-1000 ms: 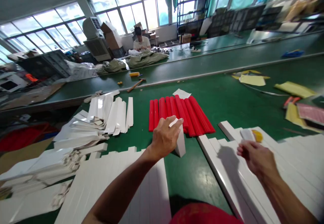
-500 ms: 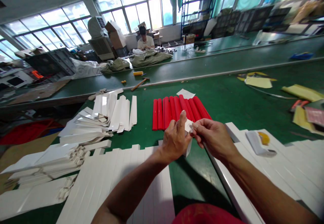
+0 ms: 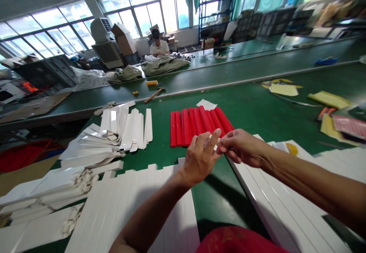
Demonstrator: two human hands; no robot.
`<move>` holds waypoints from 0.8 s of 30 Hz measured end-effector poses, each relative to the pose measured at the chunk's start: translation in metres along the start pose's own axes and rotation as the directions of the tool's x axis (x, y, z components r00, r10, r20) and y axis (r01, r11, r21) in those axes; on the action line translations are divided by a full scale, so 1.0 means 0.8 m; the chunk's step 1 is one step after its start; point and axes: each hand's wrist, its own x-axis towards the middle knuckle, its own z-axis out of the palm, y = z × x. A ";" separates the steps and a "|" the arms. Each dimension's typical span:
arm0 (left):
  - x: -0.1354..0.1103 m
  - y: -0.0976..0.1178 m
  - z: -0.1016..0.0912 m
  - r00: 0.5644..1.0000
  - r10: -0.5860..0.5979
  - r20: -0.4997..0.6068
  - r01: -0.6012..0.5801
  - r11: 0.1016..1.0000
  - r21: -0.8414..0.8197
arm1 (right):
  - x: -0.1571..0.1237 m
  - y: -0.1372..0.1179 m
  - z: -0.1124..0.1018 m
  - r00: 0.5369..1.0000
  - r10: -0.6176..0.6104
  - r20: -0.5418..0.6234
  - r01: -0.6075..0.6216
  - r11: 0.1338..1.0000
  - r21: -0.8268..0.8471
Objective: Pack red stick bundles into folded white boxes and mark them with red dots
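Observation:
My left hand is wrapped round a narrow white carton, most of which the fingers hide. At the carton's end my right hand pinches with thumb and fingers, close against the left fingertips. A small patch of red shows between the hands; I cannot tell whether it belongs to the carton's contents. Just beyond lies a row of red ribbed tubes, side by side on the green table. Long white cartons lie in rows to the left and right of my hands.
Flat, unfolded white cartons are piled at the left. Behind my right forearm, a tape dispenser with a yellow core is partly hidden. A hammer lies near the table's far edge. Across the benches sits another person.
My right hand has shifted slightly and its forearm lies flatter. The white end flap seen earlier between my hands is now mostly covered by fingers. The view has turned a little to the right.

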 end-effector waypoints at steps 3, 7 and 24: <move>0.000 -0.005 -0.004 0.998 -0.032 0.062 0.037 0.995 -0.087 | -0.002 0.010 -0.002 1.000 -0.023 -0.001 0.023 0.999 0.046; -0.002 -0.012 -0.007 0.985 -0.084 0.152 0.109 0.980 -0.165 | 0.004 0.044 0.000 0.974 -0.223 -0.041 0.226 0.970 0.086; -0.001 -0.012 -0.011 0.983 -0.098 0.157 0.133 0.964 -0.232 | 0.099 0.197 -0.016 0.657 -0.754 0.018 0.458 0.380 -0.803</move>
